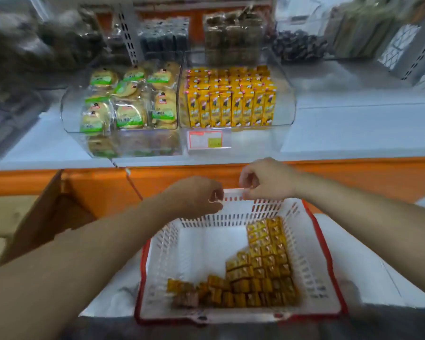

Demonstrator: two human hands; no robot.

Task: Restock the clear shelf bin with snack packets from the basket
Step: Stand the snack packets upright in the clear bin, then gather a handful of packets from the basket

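A white basket with a red rim sits low in the middle. Several yellow snack packets lie along its right side and near edge. On the shelf above, the clear bin holds upright yellow packets in tight rows. My left hand curls its fingers round the basket's far rim at the left. My right hand pinches the same far rim a little to the right. Neither hand holds a packet.
A second clear compartment to the left holds round green-labelled cakes. A price tag hangs on the bin's front. An orange shelf edge runs behind the basket. An open cardboard box stands at the left.
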